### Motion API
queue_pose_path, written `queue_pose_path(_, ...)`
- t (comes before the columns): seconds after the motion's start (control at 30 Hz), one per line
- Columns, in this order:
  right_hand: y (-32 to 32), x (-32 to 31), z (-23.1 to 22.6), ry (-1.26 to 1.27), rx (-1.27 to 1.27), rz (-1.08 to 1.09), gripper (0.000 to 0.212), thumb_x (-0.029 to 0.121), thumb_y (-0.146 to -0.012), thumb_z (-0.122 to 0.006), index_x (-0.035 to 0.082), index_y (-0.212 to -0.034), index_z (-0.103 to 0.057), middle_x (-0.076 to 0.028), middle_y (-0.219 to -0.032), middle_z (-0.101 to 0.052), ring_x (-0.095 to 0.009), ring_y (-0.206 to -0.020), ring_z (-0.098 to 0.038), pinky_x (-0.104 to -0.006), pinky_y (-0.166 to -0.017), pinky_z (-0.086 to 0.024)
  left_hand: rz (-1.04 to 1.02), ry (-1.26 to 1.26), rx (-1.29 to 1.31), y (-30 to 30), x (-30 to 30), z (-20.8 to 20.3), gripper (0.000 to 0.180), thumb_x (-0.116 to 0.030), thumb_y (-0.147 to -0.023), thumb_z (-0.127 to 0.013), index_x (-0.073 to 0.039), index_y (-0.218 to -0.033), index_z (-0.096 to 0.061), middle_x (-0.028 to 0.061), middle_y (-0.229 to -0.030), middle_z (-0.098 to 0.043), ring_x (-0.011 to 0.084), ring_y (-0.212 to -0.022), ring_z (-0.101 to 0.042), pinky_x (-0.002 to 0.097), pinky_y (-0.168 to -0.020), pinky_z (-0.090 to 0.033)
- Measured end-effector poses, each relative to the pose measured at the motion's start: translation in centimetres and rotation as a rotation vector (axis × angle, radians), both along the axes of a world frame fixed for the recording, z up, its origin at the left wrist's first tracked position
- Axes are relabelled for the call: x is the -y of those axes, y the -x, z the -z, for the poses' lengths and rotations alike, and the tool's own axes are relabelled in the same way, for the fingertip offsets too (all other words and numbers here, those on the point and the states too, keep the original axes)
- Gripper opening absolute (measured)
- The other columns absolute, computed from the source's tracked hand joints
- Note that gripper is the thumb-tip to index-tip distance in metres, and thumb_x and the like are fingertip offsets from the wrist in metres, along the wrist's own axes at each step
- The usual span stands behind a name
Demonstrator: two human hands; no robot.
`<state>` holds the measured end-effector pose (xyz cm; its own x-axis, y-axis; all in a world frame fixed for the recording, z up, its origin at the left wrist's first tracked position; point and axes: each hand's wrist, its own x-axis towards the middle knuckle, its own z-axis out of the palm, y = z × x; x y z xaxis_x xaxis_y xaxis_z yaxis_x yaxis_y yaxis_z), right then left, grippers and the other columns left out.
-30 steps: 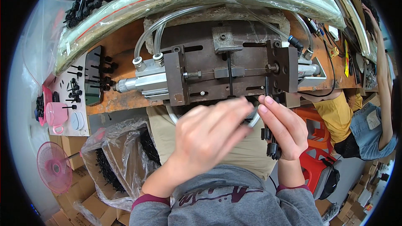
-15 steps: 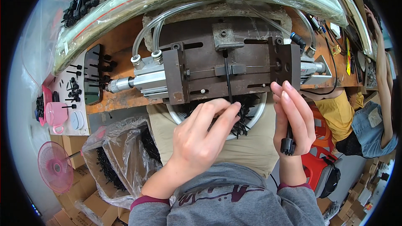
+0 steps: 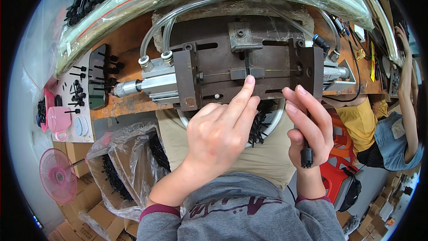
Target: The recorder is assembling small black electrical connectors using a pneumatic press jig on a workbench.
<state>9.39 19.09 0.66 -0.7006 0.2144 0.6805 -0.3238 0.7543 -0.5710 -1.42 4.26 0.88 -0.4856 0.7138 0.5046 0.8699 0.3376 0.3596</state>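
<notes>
My left hand (image 3: 220, 131) reaches over the front of a dark metal fixture (image 3: 272, 31), its index finger stretched forward and the thumb hidden. That fingertip rests at a thin black rod (image 3: 248, 60), which lies front to back across the small grey clamp block (image 3: 256, 72); the rod's near part is hidden beneath the finger. In my right hand (image 3: 312, 127), right of the fixture's front edge, a black plastic stem with a ribbed, knob-like end (image 3: 306, 157) hangs from the curled fingers. Below the left hand, a white-rimmed basin (image 3: 277, 122) on my lap holds many black pieces (image 3: 258, 129).
Air cylinders (image 3: 160, 82) with clear hoses flank the fixture. At left are a phone (image 3: 98, 80) with black parts, a pink cup (image 3: 59, 119), a pink fan (image 3: 58, 176) and a plastic-lined box (image 3: 129, 169). Another person's arm (image 3: 405, 80) is at right, near a red stool (image 3: 332, 180).
My left hand has moved forward from the rod's near end, its index finger now extended to the clamp block. The right hand's fingers have curled a little more around the stem.
</notes>
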Motion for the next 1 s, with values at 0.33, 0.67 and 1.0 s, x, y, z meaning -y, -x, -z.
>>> queue_pose_path(0.33,0.2,-0.3,0.0,-0.301,0.021,0.188,0.033,0.017,-0.085,-0.071,-0.005,-0.109,-0.069,-0.023,-0.112,-0.067,-0.032,-0.097,-0.069,-0.0372,-0.081,-0.058,0.150,-0.177,0.167,-0.2,0.6,-0.4,0.035,-0.013,-0.067,-0.084,-0.003,-0.097,-0.070,0.0110,-0.104,-0.072,0.0195,-0.071,-0.069,0.0280,-0.060,-0.053)
queue_pose_path(0.67,1.8,1.3,0.6,-0.330,-0.085,0.132,0.030,-0.002,-0.077,-0.070,-0.008,-0.106,-0.069,-0.023,-0.110,-0.067,-0.032,-0.096,-0.070,-0.0351,-0.080,-0.060,0.315,-0.390,0.434,-3.2,1.2,-1.3,0.046,-0.013,-0.065,-0.089,-0.001,-0.103,-0.064,0.0130,-0.091,-0.071,0.0220,-0.077,-0.071,0.0292,-0.063,-0.058)
queue_pose_path(1.0,1.8,0.7,0.8,-0.341,-0.063,0.129,0.031,0.001,-0.080,-0.071,-0.007,-0.110,-0.068,-0.024,-0.113,-0.066,-0.034,-0.101,-0.069,-0.0367,-0.081,-0.060,0.321,-0.332,0.424,-2.8,1.5,-1.0,0.043,-0.003,-0.068,-0.084,0.001,-0.106,-0.065,0.0136,-0.095,-0.071,0.0230,-0.080,-0.070,0.0296,-0.065,-0.058)
